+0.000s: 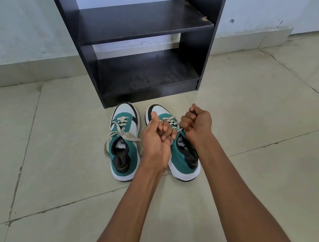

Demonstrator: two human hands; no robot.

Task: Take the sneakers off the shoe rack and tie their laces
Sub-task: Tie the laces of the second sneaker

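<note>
Two teal, white and black sneakers stand side by side on the floor, toes toward the shoe rack (141, 33). The left sneaker (125, 143) has its off-white laces tied in a bow with loops trailing to its left. Over the right sneaker (185, 163), my left hand (156, 138) and my right hand (197, 125) are both closed on its laces (172, 121), one at each side of the tongue. Most of the lace ends are hidden inside my fists.
The black shoe rack stands against a pale wall, with both visible shelves bare. Beige floor tiles (254, 151) spread around the sneakers on every side. A low skirting runs along the wall.
</note>
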